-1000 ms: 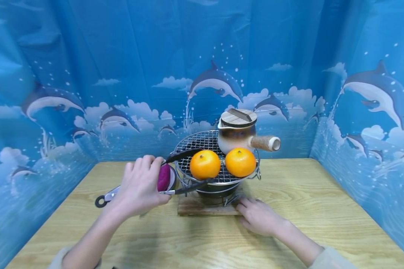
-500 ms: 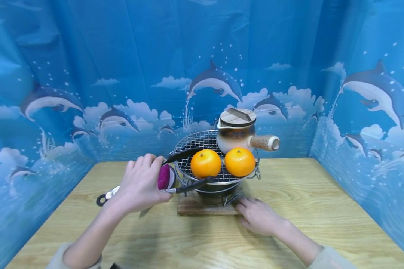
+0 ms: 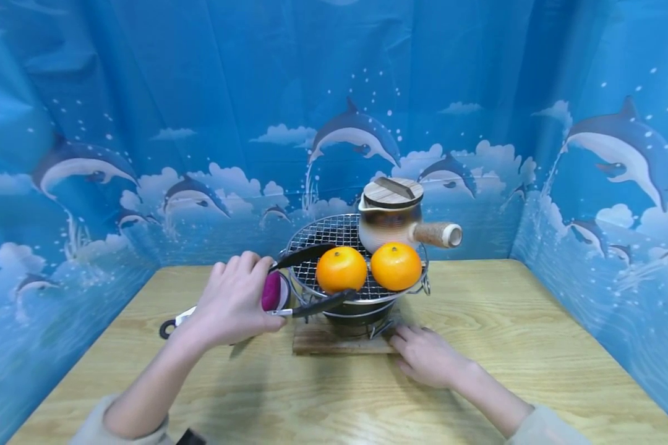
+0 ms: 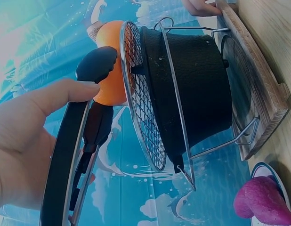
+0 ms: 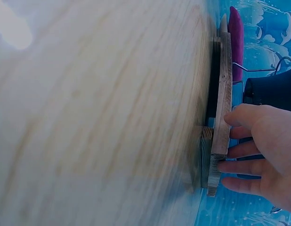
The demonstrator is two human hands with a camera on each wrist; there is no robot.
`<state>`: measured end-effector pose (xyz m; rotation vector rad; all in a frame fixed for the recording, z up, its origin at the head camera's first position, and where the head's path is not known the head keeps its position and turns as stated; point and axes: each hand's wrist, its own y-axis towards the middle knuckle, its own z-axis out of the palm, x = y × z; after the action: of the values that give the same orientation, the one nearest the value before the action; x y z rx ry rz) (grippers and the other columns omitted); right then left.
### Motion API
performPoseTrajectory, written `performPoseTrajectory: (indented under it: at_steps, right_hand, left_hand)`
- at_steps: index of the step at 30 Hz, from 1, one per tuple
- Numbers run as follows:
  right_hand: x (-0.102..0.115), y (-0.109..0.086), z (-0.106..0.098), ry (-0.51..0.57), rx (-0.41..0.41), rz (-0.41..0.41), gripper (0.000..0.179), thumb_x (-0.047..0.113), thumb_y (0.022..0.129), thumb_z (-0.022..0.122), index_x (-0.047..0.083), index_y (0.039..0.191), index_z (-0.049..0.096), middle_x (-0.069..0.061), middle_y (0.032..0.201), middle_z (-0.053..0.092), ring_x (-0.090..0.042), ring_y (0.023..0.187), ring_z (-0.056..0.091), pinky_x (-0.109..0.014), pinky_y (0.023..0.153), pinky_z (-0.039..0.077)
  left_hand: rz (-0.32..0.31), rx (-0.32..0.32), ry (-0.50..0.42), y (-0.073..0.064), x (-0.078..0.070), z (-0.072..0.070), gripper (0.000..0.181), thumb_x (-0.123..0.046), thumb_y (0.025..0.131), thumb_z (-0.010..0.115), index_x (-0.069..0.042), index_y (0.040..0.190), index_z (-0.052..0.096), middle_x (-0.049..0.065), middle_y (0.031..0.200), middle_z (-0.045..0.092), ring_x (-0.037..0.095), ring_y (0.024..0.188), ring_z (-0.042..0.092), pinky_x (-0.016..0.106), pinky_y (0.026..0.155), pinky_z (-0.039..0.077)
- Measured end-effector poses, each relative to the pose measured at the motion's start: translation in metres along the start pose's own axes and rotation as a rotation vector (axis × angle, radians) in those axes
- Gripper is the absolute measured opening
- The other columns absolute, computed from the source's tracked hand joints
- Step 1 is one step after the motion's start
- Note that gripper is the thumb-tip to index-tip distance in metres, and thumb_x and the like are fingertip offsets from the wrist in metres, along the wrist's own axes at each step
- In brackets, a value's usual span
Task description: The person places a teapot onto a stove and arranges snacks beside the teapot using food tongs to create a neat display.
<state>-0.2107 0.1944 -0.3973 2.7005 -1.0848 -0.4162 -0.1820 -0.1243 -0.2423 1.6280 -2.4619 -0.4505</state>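
Note:
My left hand (image 3: 236,300) grips black-and-silver tongs (image 4: 65,155), thumb on one arm. The tong tips stand apart at the left orange (image 3: 341,270); the lower tip overlaps its base in the head view. That orange rests on a round wire grill rack (image 3: 328,232), with a second orange (image 3: 396,266) at its right. Under the rack, a black stove (image 4: 192,84) stands in a wire frame on a wooden board (image 3: 345,345). My right hand (image 3: 428,357) holds the board's right front corner, fingertips and thumb against its edge (image 5: 222,103).
A lidded clay pot (image 3: 389,216) stands at the back of the rack, its wrapped handle (image 3: 436,234) jutting right. Left of the stove, a purple sweet potato (image 4: 263,200) lies on a small plate (image 4: 277,176), partly behind my left hand in the head view.
The left orange has shifted slightly right toward the other orange. My left hand and the tongs have moved only a little. The right hand has stayed at the board.

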Motion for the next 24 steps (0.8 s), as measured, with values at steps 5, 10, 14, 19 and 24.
performPoseTrajectory:
  at_steps: [5,10,14,19,24]
  right_hand:
    - [0.0002,0.0002,-0.0004,-0.004,-0.006,-0.007,0.029,0.023,0.079,0.068,0.004,0.099,0.063,-0.014,0.105,0.059,-0.027,0.089,0.059,-0.041,0.074,0.051]
    - [0.0001,0.0001,0.0001,-0.010,-0.011,-0.010,0.028,0.023,0.079,0.068,0.004,0.099,0.063,-0.013,0.105,0.060,-0.027,0.089,0.059,-0.041,0.073,0.051]
    - [-0.0001,0.0003,0.0008,-0.007,-0.010,-0.008,0.029,0.024,0.079,0.068,0.004,0.100,0.063,-0.014,0.106,0.060,-0.028,0.092,0.059,-0.042,0.074,0.051]
    - [-0.0002,0.0003,0.0006,-0.013,-0.018,-0.012,0.029,0.024,0.079,0.068,0.004,0.099,0.063,-0.014,0.106,0.059,-0.028,0.094,0.059,-0.042,0.075,0.051]
    - [-0.0003,0.0003,0.0005,-0.011,-0.015,-0.011,0.029,0.023,0.078,0.068,0.004,0.099,0.063,-0.014,0.106,0.059,-0.028,0.095,0.059,-0.042,0.076,0.051]
  left_hand:
    - [0.008,0.012,-0.012,0.0008,-0.0009,0.0003,0.088,-0.041,0.058,0.081,0.003,0.127,0.048,0.018,0.113,0.051,0.032,0.098,0.045,0.045,0.078,0.036]
    - [0.004,0.016,-0.009,0.0012,-0.0022,0.0007,0.088,-0.041,0.058,0.082,0.003,0.127,0.049,0.017,0.113,0.051,0.032,0.098,0.044,0.044,0.078,0.035]
    - [-0.005,0.020,-0.006,0.0012,-0.0025,0.0013,0.088,-0.040,0.058,0.082,0.002,0.127,0.049,0.017,0.114,0.051,0.031,0.099,0.044,0.044,0.078,0.035]
    - [-0.016,0.026,-0.014,0.0010,-0.0024,0.0024,0.088,-0.040,0.058,0.082,0.002,0.128,0.048,0.017,0.115,0.051,0.032,0.100,0.044,0.046,0.080,0.036]
    - [-0.030,0.024,-0.040,0.0008,-0.0022,0.0039,0.089,-0.040,0.057,0.082,0.002,0.128,0.048,0.018,0.116,0.051,0.032,0.101,0.045,0.048,0.082,0.037]
